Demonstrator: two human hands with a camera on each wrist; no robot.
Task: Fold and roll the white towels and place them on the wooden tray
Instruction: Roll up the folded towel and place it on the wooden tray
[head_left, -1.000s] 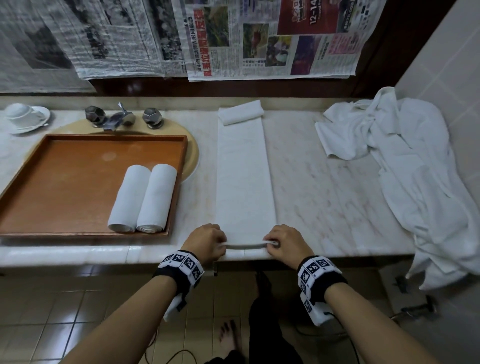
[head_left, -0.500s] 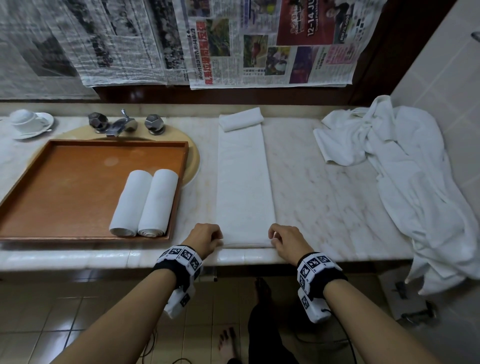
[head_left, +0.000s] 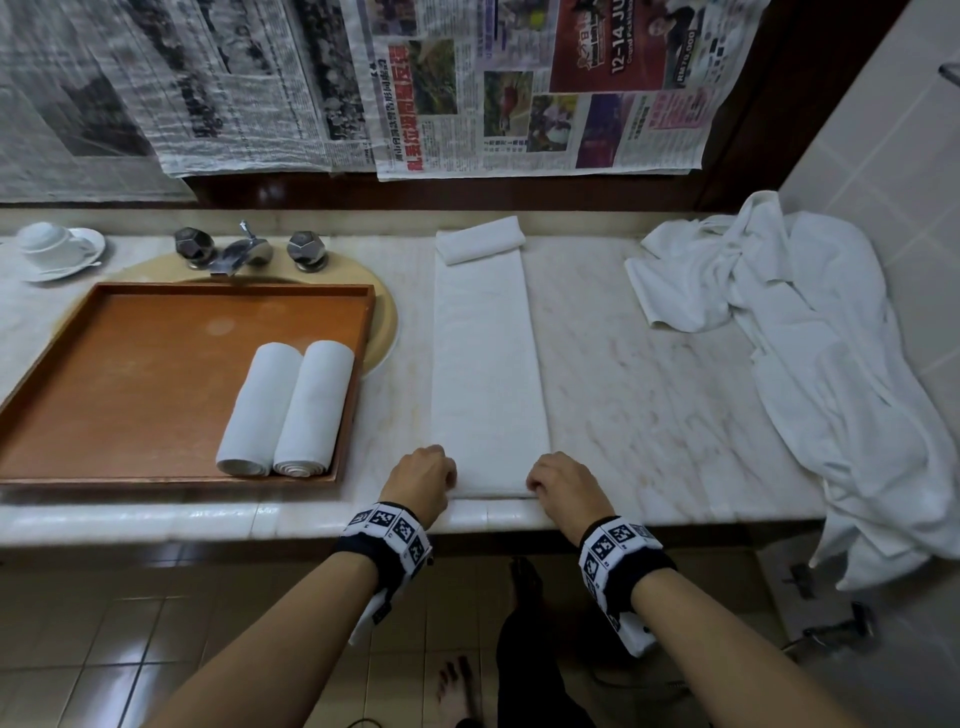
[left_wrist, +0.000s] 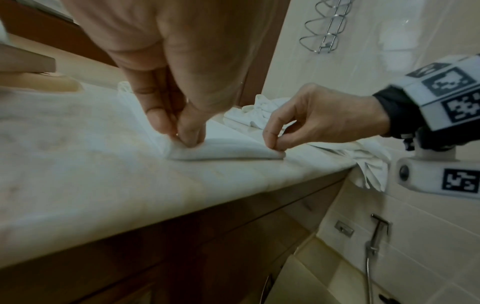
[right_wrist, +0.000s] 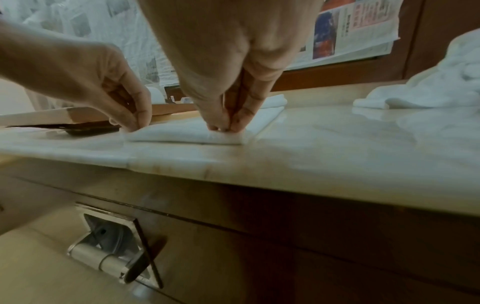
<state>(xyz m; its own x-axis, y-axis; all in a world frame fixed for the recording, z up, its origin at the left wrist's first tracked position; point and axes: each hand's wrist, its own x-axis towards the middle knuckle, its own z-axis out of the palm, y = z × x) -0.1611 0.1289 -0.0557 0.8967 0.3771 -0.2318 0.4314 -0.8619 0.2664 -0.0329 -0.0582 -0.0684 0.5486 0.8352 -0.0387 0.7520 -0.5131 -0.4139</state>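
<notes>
White folded towel (head_left: 488, 364) flat on marble counter (head_left: 649, 395); left hand (head_left: 421, 480), right hand (head_left: 563, 483) each pinching near corners.

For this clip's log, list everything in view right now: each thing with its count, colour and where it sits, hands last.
long folded white towel strip: 1, white, flat on the counter, near end turned over
rolled white towels: 2, white, side by side at the tray's right
flat wooden tray: 1, orange-brown, over the basin
small rolled white towel: 1, white, at the strip's far end
heap of loose white towels: 1, white, counter's right, hanging over the edge
marble counter: 1, pale
metal tap with two knobs: 1, grey, behind the tray
white cup on saucer: 1, far left
newspaper sheets: several, on the wall
left hand: pinches the strip's near left corner
right hand: pinches its near right corner
</notes>
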